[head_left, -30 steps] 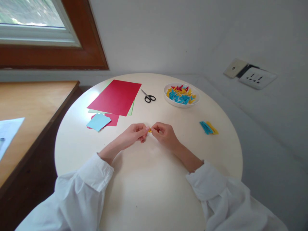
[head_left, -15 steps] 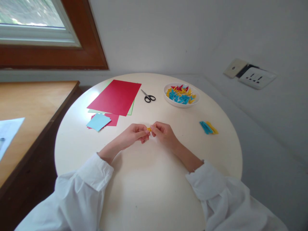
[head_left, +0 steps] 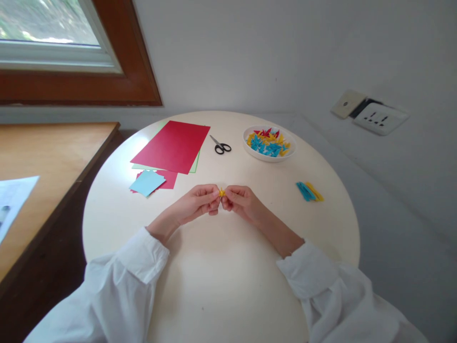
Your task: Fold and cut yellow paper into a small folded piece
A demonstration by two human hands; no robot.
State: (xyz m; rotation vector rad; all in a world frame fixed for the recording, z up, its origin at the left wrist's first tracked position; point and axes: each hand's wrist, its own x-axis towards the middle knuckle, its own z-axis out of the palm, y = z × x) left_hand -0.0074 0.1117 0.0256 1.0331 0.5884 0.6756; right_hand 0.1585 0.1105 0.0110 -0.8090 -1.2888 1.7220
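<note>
A small folded yellow paper piece (head_left: 222, 193) is pinched between both hands over the middle of the round white table (head_left: 210, 286). My left hand (head_left: 200, 202) grips its left side with thumb and fingers closed. From the right, my right hand (head_left: 243, 200) pinches the other side, fingers curled in. Much of the paper is hidden by the fingertips, so its full shape cannot be made out. Beyond the hands, a white dish (head_left: 266, 156) holds many small folded paper pieces in blue, yellow and red.
Scissors (head_left: 221, 146) with black handles lie beyond the hands. Red sheets (head_left: 171, 146) over green ones are at the back left, with light-blue paper squares (head_left: 147, 183) nearer. Blue and yellow folded strips (head_left: 309, 191) lie at the right. A wooden desk (head_left: 53, 152) stands left.
My right hand has shifted its grip on the yellow paper, its fingers turning inward and slightly down. More of the yellow piece shows between the fingertips. The view has tilted slightly.
</note>
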